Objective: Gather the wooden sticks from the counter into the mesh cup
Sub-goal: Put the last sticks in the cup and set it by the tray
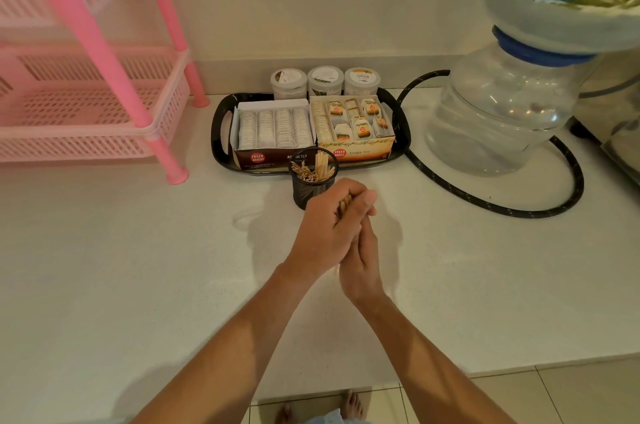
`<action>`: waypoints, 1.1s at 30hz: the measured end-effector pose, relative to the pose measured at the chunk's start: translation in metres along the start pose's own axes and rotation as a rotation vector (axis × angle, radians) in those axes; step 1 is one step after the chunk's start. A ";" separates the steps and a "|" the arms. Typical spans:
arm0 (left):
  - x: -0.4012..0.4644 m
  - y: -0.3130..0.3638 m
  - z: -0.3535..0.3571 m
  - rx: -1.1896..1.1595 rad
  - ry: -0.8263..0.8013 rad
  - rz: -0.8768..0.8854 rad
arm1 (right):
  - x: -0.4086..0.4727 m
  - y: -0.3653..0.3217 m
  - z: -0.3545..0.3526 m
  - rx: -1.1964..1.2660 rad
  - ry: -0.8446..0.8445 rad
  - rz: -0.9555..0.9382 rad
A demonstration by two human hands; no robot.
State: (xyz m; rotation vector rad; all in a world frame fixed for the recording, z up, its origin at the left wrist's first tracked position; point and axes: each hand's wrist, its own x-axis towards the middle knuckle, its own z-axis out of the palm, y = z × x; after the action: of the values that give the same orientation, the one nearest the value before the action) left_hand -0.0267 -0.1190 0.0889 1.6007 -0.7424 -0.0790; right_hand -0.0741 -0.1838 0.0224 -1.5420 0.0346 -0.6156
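A black mesh cup (309, 189) stands on the white counter (138, 267) in front of the tea tray, with several wooden sticks (321, 165) upright inside it. Just to the near right of the cup, my two hands are pressed together. My left hand (323, 229) lies on top, its fingers curled around a small bundle of wooden sticks (344, 204) whose ends show between the fingers. My right hand (362, 267) closes against the bundle from below and from the right. No loose sticks are visible on the counter.
A black tray (219, 132) holds two open tea-bag boxes and three white jars behind the cup. A pink plastic rack (104, 118) stands at the left. A clear water dispenser (502, 111) with a black hose (540, 208) is at the right.
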 end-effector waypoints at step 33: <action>-0.034 -0.119 -0.046 0.824 0.255 -0.287 | 0.026 0.019 -0.009 0.186 0.329 0.530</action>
State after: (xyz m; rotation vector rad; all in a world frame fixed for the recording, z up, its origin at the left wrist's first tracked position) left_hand 0.0166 -0.0641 -0.0230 2.4386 -0.3411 0.2527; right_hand -0.0489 -0.2043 0.0137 -1.1700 0.6005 -0.4251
